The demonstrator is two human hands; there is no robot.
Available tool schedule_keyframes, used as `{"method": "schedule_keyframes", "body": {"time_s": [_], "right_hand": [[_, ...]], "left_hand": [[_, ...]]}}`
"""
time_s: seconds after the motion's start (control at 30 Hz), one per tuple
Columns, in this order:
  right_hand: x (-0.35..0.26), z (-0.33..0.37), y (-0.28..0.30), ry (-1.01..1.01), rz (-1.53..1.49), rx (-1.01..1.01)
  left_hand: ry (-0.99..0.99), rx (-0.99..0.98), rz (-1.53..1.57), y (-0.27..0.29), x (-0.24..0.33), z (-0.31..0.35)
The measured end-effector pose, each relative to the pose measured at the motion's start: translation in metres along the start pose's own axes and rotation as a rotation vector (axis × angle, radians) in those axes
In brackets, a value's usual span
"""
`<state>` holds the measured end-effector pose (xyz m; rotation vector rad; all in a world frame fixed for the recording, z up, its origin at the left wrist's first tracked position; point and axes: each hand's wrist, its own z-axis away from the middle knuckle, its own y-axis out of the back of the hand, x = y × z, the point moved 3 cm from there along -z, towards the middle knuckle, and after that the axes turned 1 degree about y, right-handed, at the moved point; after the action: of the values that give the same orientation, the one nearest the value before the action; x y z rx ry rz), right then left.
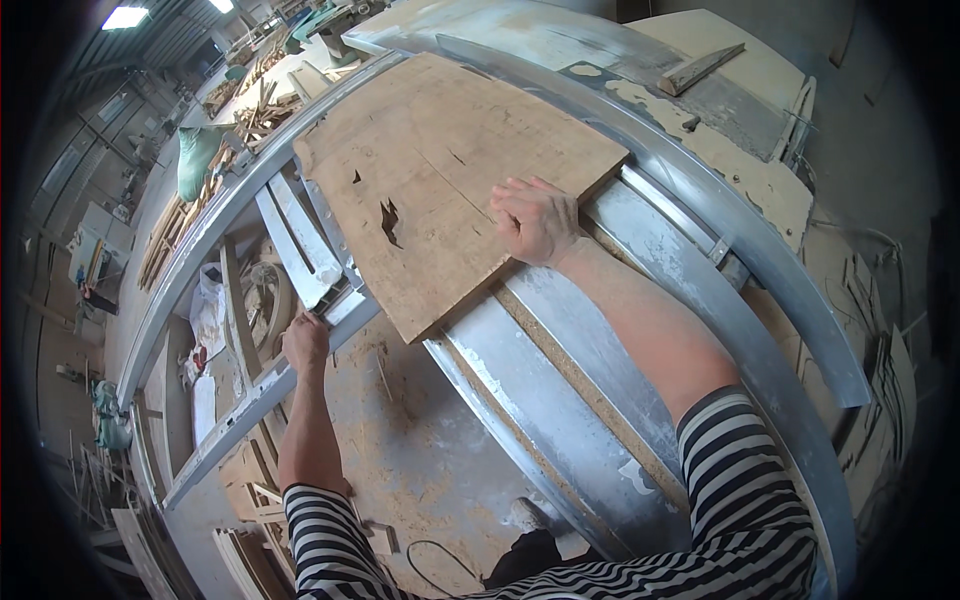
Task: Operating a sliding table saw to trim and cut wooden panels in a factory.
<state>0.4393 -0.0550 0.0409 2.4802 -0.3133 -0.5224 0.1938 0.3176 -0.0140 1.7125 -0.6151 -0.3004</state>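
A wide wooden board (440, 150) with dark cracks and a jagged hole lies flat across a machine's metal table (550, 390). My right hand (535, 222) rests on the board's near right part, its fingers curled in and nothing visible in them. To the left of the board, my left hand (305, 343) is closed at the metal side rail (345, 310), beside a small dark part. What its fingers hold is hidden. A slotted metal bar (295, 235) runs away from that spot, between the rail and the outer frame.
A curved metal rail (690, 175) borders the far right side. Beyond it stands a worn panel (740, 95) with a wood strip (702, 70) on it. Sawdust covers the floor (400, 420) below. Scrap wood and a green sack (198, 160) are at the far left.
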Motion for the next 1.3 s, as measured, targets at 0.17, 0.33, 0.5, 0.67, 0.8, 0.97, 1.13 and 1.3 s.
{"method": "schedule_keyframes", "body": {"time_s": [0.17, 0.33, 0.5, 0.67, 0.8, 0.97, 1.13, 1.3], "right_hand": [[0.0006, 0.0007, -0.0010, -0.027, 0.003, -0.046], [0.0002, 0.0013, -0.0014, 0.002, 0.013, -0.024], [0.0012, 0.0028, -0.0022, -0.006, -0.008, 0.021], [0.0037, 0.0045, -0.0056, -0.003, -0.010, 0.022], [0.0050, 0.0058, -0.0076, 0.010, -0.006, 0.066], [0.0059, 0.0070, -0.0089, 0.000, -0.010, 0.058], [0.0054, 0.0058, -0.0086, 0.003, -0.008, 0.043], [0.0053, 0.0063, -0.0072, 0.012, -0.008, 0.060]], "left_hand": [[0.031, -0.032, -0.008, 0.0006, 0.0005, 0.0005], [0.020, -0.039, 0.005, -0.0009, -0.0008, -0.0004], [0.007, -0.010, 0.009, -0.0026, -0.0017, -0.0006], [0.027, 0.002, -0.013, -0.0027, -0.0021, -0.0017], [0.036, -0.010, -0.002, -0.0032, -0.0023, -0.0019], [0.024, -0.002, -0.001, -0.0031, -0.0026, -0.0013], [0.012, -0.003, 0.004, -0.0029, -0.0034, -0.0018], [0.014, -0.017, -0.004, -0.0046, -0.0036, -0.0027]]}}
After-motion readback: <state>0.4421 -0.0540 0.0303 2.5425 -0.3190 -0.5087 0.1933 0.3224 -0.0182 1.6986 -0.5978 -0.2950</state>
